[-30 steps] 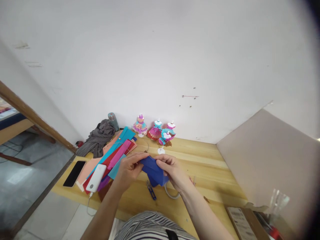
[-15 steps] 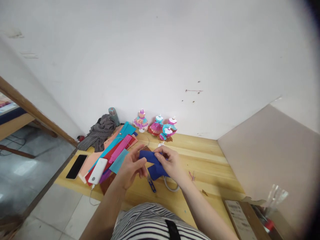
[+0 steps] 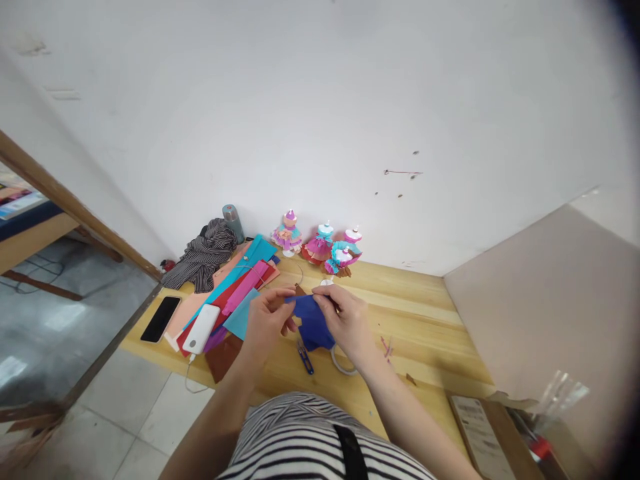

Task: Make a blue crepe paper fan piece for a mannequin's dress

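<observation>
Between my hands hangs a piece of dark blue crepe paper (image 3: pixel 315 327). My left hand (image 3: pixel 270 320) pinches its upper left edge, fingers closed. On the upper right, my right hand (image 3: pixel 343 317) grips the same edge between thumb and fingers. Just below the paper, blue-handled thread snips (image 3: pixel 305 358) lie on the wooden table (image 3: pixel 420 313). A white roll of tape (image 3: pixel 344 363) is beside them, partly hidden by my right hand. Behind my hands stand small paper-dressed dolls or figures (image 3: pixel 317 245) with ruffled skirts in pink, turquoise and purple.
Left of my hands lie coloured crepe paper sheets (image 3: pixel 240 293), a white power bank (image 3: pixel 201 329) with a cable and a black phone (image 3: pixel 161 319). A striped cloth (image 3: pixel 207 253) and a flask (image 3: pixel 233 223) stand behind. A cardboard box (image 3: pixel 493 437) is at the right front.
The blue paper was folded over in a loop; now it hangs down more as one sheet. My left fingers have closed in on its upper edge. The view has shifted slightly.
</observation>
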The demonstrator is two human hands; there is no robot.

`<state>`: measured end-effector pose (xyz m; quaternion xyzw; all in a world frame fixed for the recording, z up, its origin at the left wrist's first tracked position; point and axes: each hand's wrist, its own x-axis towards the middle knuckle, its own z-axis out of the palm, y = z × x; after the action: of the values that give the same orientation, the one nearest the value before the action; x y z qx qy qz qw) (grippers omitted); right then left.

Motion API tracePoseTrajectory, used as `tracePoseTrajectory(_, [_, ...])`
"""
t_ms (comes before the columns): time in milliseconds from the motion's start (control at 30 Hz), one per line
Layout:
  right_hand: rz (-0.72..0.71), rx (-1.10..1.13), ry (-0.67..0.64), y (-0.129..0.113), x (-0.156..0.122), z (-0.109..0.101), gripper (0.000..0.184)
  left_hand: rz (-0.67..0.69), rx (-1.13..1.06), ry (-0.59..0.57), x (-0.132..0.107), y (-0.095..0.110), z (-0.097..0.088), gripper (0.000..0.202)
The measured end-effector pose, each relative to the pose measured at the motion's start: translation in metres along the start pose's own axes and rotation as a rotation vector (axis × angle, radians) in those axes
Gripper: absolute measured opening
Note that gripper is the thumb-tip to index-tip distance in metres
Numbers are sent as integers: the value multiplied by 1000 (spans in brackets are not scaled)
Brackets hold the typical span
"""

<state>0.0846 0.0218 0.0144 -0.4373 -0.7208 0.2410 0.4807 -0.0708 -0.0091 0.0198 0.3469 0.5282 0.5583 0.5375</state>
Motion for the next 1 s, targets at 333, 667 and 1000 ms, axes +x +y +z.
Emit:
tracePoseTrajectory(333, [360, 355, 172, -6, -7, -11, 27, -49, -175, 44, 3, 4, 5, 29])
tracePoseTrajectory(667, [738, 948, -32, -15, -13, 7, 34, 65, -58, 69, -3, 2, 12, 25])
tracePoseTrajectory(1000, [747, 1019, 114, -15, -7, 5, 33, 162, 69, 61, 0, 10, 13, 17])
